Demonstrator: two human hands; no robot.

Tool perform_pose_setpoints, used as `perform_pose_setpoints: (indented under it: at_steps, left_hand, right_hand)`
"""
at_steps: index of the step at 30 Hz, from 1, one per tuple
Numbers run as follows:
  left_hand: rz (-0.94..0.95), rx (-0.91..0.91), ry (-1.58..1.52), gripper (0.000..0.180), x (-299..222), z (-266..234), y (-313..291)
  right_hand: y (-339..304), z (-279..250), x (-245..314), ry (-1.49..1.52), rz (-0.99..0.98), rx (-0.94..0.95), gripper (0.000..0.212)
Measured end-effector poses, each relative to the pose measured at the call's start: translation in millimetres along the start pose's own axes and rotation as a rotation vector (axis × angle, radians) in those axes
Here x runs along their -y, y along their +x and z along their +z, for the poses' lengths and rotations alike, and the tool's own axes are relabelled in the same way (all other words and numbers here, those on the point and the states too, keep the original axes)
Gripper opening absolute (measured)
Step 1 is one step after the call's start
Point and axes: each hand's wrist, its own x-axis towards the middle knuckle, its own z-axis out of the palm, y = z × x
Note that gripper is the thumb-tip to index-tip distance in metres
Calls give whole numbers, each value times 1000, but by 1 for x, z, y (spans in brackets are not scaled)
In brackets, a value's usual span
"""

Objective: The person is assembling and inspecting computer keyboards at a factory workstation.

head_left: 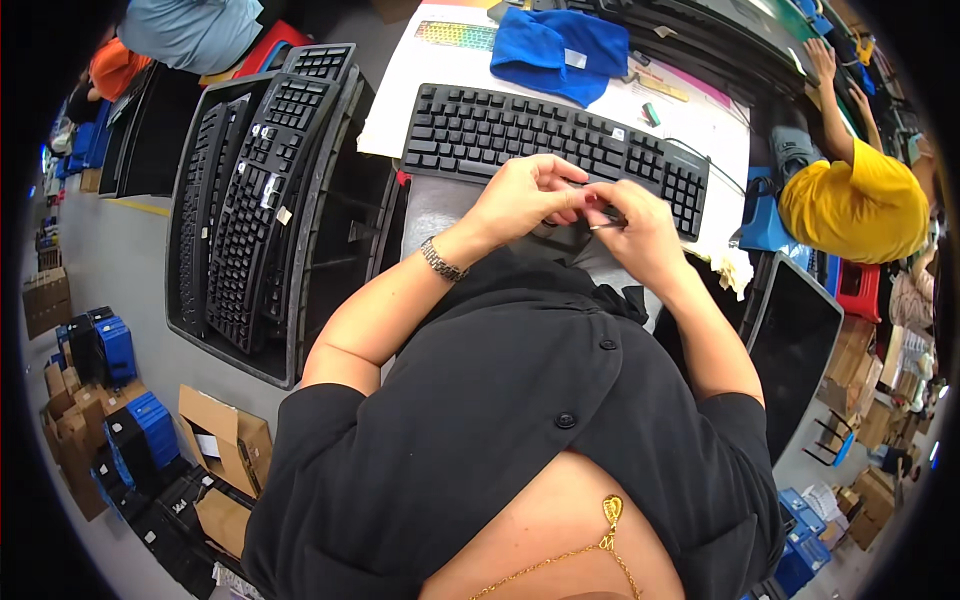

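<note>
- Your left hand (515, 200) and right hand (642, 225) meet in front of you, the fingers (560, 167) bent and their tips brought together; whether they grip something small or only press on each other, I cannot tell.
- A thin band (607, 226) shows at your right fingers; a ring or a held piece, it is too small to say.
- The black keyboard (540, 130) lies just beyond your fingers on the white counter (393, 105), which also reaches past its far edge.
- Its long axis runs across you at a slant: the left end sits farther away, left of your fingers, and the right end, with the number pad (684, 195), comes nearer, right of them.
- Its front edge faces you; your fingertips overlap that edge in this view, so contact is unclear.
- Beyond your fingers and the keyboard lies a crumpled blue cloth (560, 55), with a small green piece (651, 114) to its right.
- Well left of your fingers, a black crate (292, 355) holds more keyboards (240, 215), their long axes pointing roughly away from you.
- A metal-link band (443, 260) circles your left wrist, behind the fingers.
</note>
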Motion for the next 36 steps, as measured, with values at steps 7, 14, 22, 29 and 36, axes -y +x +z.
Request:
perform_pose_setpoints:
  at_steps: [7, 14, 22, 29, 36]
  left_hand:
    - [196, -184, 356, 32, 3, -11, 11]
    - [827, -279, 1474, 50, 25, -30, 57]
    - [729, -253, 1679, 71, 26, -36, 87]
    - [650, -381, 1660, 70, 33, -34, 97]
    - [725, -369, 1290, 72, 44, -43, 103]
  right_hand:
    - [35, -40, -61, -86, 243, -22, 22]
    - [49, -42, -93, -124, 302, -70, 27]
    - [41, -42, -100, -107, 356, -77, 28]
    - [44, -39, -100, -113, 343, -77, 29]
    - [52, -33, -102, -120, 307, -45, 28]
